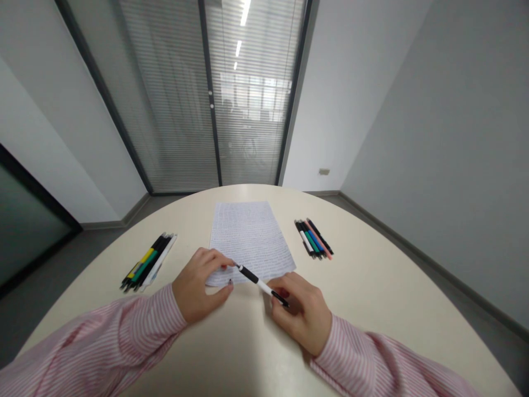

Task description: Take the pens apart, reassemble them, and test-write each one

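My right hand [303, 309] grips a white pen [263, 286] with a black grip and a black end, pinched near that end between thumb and fingers. The pen slants up to the left, its narrow tip close to my left index finger; whether they touch I cannot tell. My left hand [202, 284] rests over the near left corner of a sheet of paper [252, 237], thumb and index finger apart. A tiny dark spot shows at the left thumb's tip, too small to name. Dense lines of handwriting cover the sheet.
On the left of the round table [243, 353] lies a row of pens [149, 262] in black, yellow, green and white. Another row of pens [314, 240], with white, green, blue, pink and black ones, lies to the right. A glass partition [248, 110] with blinds stands beyond.
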`<act>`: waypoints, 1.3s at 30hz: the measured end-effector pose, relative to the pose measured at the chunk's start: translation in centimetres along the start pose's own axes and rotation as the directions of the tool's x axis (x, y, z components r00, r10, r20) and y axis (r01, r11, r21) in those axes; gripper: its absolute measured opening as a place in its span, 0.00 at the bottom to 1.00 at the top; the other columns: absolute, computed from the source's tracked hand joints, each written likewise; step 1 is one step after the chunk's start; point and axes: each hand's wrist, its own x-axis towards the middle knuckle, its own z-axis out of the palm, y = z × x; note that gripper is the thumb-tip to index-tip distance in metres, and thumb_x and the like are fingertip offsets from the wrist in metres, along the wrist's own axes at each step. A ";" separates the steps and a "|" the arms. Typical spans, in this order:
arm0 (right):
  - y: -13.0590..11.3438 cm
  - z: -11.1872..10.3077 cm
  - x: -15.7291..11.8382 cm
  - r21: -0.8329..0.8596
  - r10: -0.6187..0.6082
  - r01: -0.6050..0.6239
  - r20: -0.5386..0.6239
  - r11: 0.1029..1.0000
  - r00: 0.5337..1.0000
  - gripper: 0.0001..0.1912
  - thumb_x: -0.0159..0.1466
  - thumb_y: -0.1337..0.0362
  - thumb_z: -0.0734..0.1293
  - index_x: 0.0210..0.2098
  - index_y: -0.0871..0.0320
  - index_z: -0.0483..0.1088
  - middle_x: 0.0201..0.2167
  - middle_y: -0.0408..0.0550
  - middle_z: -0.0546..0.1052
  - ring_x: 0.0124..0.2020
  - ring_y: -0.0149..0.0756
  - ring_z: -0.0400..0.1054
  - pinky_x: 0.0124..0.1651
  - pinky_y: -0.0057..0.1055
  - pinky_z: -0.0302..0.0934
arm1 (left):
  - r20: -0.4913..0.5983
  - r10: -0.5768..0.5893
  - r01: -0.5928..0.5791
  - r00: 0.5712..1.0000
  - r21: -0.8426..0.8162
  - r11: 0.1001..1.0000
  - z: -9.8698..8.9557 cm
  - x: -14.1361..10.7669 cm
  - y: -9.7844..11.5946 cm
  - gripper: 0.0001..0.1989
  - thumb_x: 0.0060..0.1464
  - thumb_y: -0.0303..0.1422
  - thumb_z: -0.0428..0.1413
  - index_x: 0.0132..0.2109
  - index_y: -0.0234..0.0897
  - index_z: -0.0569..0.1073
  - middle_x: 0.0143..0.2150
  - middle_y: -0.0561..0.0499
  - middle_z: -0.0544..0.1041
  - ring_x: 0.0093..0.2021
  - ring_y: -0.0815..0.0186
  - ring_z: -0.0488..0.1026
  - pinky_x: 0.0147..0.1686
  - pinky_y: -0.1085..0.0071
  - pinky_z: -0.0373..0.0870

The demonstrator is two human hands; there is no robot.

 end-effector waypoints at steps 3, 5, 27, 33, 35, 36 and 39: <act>0.4 -0.1 0.0 -0.027 -0.017 0.017 -0.002 0.999 1.000 0.09 0.54 0.73 0.62 0.32 0.57 0.71 0.23 0.44 0.69 0.27 0.33 0.63 0.29 0.28 0.56 | 0.062 0.013 -0.015 0.998 0.026 1.000 0.2 -0.2 -0.7 0.05 0.47 0.29 0.56 0.34 0.38 0.75 0.28 0.50 0.74 0.34 0.61 0.69 0.37 0.65 0.65; 0.5 -0.2 0.0 -0.042 -0.034 0.034 -0.007 0.999 0.999 0.09 0.54 0.73 0.62 0.32 0.57 0.71 0.23 0.44 0.69 0.27 0.33 0.63 0.29 0.28 0.56 | 0.065 -0.064 0.068 0.996 -0.058 0.996 0.0 -0.2 -1.0 0.04 0.49 0.31 0.56 0.33 0.39 0.76 0.27 0.51 0.76 0.31 0.64 0.70 0.33 0.69 0.65; 0.7 -0.4 0.0 -0.104 -0.134 0.131 -0.022 0.986 0.991 0.09 0.57 0.72 0.61 0.34 0.58 0.70 0.26 0.48 0.69 0.31 0.38 0.63 0.32 0.32 0.59 | 0.153 -0.581 0.487 0.800 -0.731 0.479 -0.9 0.7 2.1 0.07 0.38 0.29 0.63 0.31 0.34 0.78 0.29 0.50 0.80 0.30 0.69 0.75 0.31 0.79 0.71; 1.0 -0.7 -0.1 -0.025 -0.162 0.160 -0.155 0.987 0.975 0.10 0.61 0.72 0.61 0.42 0.57 0.68 0.33 0.50 0.72 0.36 0.38 0.66 0.38 0.35 0.62 | 0.133 -0.584 0.515 0.801 -0.652 0.557 -0.7 0.5 1.5 0.09 0.37 0.32 0.64 0.30 0.33 0.77 0.27 0.49 0.79 0.26 0.67 0.74 0.26 0.77 0.71; 1.2 -0.8 0.0 -0.011 -0.175 0.176 -0.190 0.984 0.966 0.09 0.62 0.73 0.61 0.41 0.57 0.67 0.33 0.49 0.73 0.36 0.37 0.66 0.38 0.34 0.62 | 0.132 -0.580 0.518 0.804 -0.636 0.573 -0.6 0.5 1.2 0.09 0.36 0.32 0.64 0.29 0.33 0.77 0.27 0.48 0.79 0.27 0.67 0.74 0.28 0.75 0.72; 1.3 -0.9 0.0 -0.009 -0.184 0.186 -0.197 0.982 0.963 0.09 0.62 0.73 0.61 0.41 0.57 0.67 0.33 0.49 0.73 0.36 0.37 0.67 0.38 0.34 0.62 | 0.127 -0.575 0.513 0.808 -0.631 0.582 -0.5 0.4 1.1 0.09 0.36 0.32 0.64 0.28 0.33 0.78 0.27 0.48 0.79 0.27 0.66 0.75 0.29 0.75 0.72; 1.4 -1.0 0.0 -0.016 -0.210 0.211 -0.195 0.977 0.958 0.09 0.62 0.73 0.62 0.41 0.57 0.68 0.32 0.49 0.74 0.35 0.37 0.67 0.38 0.34 0.63 | 0.098 -0.568 0.494 0.817 -0.627 0.602 -0.3 0.2 1.0 0.07 0.37 0.31 0.64 0.27 0.33 0.79 0.27 0.48 0.80 0.28 0.68 0.75 0.31 0.77 0.72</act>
